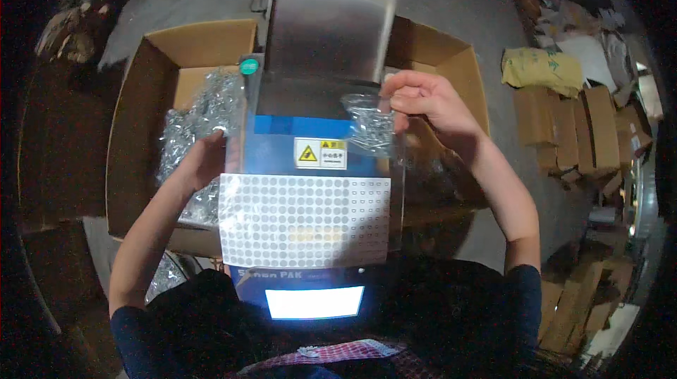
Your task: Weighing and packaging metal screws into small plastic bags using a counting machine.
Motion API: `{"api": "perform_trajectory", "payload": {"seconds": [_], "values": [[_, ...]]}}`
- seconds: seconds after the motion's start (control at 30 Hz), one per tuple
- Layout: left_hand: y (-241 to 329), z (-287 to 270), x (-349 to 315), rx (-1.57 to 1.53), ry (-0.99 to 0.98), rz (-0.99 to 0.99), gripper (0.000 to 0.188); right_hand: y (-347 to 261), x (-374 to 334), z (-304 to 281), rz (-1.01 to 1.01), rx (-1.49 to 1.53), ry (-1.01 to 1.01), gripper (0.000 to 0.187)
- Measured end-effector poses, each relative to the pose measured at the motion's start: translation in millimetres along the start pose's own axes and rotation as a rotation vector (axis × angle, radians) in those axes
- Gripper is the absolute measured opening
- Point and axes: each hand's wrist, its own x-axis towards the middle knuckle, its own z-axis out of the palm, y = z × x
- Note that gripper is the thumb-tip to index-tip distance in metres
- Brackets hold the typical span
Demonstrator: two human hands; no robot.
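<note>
A small clear plastic bag of metal screws or similar hardware (371,127) hangs from my right hand (431,100), pinched by its edge between thumb and fingers. It is held over the right side of a blue packing machine (275,157), just below the raised metal plate (328,30). My left hand (204,162) is at the machine's left edge, beside a heap of shiny clear bags (211,111) in the left cardboard box (127,139). Its fingers are dark and partly hidden, so I cannot tell whether they hold anything.
A sheet of round grey stickers (282,220) covers the machine's front, above a lit white screen (314,303). Another cardboard box (458,69) stands right of the machine, with bags inside. Flattened cartons (578,129) and a yellow sack (541,71) lie on the floor at right.
</note>
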Motion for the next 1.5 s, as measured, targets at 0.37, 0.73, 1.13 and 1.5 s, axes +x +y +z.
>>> {"api": "perform_trajectory", "payload": {"seconds": [0.37, 0.73, 1.13, 1.5], "values": [[2, 32, -25, -0.098, 0.279, 0.011, 0.045, 159, 38, -78, 0.048, -0.469, 0.457, 0.052], [-11, -3, -10, -0.025, 0.264, 0.134, 0.051, 335, 40, -24, 0.397, -1.337, -0.02, 0.09], [-9, -16, -5, 0.075, 0.182, -0.001, 0.037, 328, 15, -102, 0.116, -0.863, 0.4, 0.044], [56, 10, -93, 0.02, 0.174, 0.562, 0.02, 106, -94, -78, -0.187, 0.608, 0.313, 0.072]]}}
